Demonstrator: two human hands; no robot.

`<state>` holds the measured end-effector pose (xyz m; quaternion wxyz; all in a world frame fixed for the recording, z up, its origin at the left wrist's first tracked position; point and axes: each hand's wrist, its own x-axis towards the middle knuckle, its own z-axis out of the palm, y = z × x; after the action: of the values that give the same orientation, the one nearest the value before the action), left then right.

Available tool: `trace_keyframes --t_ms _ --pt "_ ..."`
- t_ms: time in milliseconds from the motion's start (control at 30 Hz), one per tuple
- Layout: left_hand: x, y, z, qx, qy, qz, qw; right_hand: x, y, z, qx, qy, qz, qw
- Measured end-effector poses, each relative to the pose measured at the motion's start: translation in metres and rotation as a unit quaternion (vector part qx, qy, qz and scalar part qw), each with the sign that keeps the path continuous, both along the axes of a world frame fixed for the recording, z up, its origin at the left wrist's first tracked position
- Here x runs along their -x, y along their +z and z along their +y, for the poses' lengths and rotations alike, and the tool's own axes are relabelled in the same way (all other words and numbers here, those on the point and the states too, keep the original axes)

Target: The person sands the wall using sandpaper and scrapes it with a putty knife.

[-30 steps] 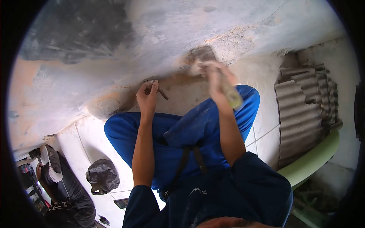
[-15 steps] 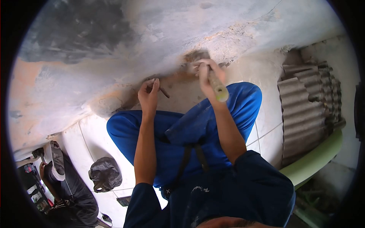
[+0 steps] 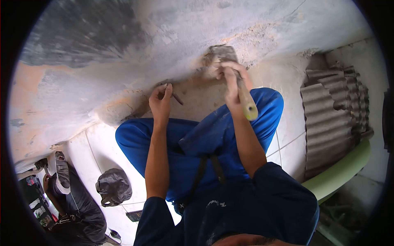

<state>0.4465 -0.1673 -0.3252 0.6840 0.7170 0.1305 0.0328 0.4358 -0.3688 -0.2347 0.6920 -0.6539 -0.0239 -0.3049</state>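
My right hand (image 3: 236,84) is wrapped round the handle of a flat paintbrush (image 3: 248,107), yellowish-green with a hole at its end. The brush head is smeared by motion and lies against the lower part of the wall (image 3: 172,45), at a rough, crumbling patch (image 3: 262,39). Further left, my left hand (image 3: 160,101) is closed on a thin dark brown stick-like tool (image 3: 177,98). Its lower end pokes out right of the fingers; the rest is hidden by the hand and the shadow at the wall's foot.
My crossed legs in blue trousers (image 3: 164,139) fill the floor before the wall. Broken corrugated sheets (image 3: 328,123) and a pale green curved edge (image 3: 340,168) are at right. A black plastic bag (image 3: 113,187) sits on the white tiles, with a dark bag (image 3: 84,205) further left.
My right hand and the paintbrush have shifted a little to the right, and the handle end is lower. My left hand has stayed in place.
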Motion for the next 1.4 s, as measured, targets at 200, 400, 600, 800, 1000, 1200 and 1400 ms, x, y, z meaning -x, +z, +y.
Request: trace_keyframes --t_ms 200,400,600,800,1000,1200,1400 --pt "-0.002 -0.006 0.0 0.011 0.002 -0.013 1.0 -0.002 -0.024 0.004 -0.024 0.029 0.054 0.998" --pt "-0.001 -0.007 0.002 0.003 0.012 -0.005 1.0 0.006 -0.033 0.014 0.139 0.04 0.009 0.99" --pt "-0.002 -0.012 0.007 -0.02 0.025 -0.016 0.999 0.012 -0.088 0.027 0.355 0.292 0.241 0.855" --pt "-0.001 -0.005 0.003 -0.016 0.02 -0.013 1.0 0.012 -0.093 0.032 0.481 0.381 0.217 0.759" --pt "0.0 -0.002 0.002 -0.009 -0.032 -0.025 0.999 0.022 -0.112 0.037 0.48 0.417 0.285 0.717" --pt "0.002 0.001 -0.001 -0.039 -0.074 -0.038 0.996 0.016 -0.075 0.029 0.52 0.438 0.374 0.631" --pt "0.002 0.0 -0.004 -0.023 -0.089 -0.026 0.995 0.013 -0.069 0.029 0.376 0.136 0.247 0.883"
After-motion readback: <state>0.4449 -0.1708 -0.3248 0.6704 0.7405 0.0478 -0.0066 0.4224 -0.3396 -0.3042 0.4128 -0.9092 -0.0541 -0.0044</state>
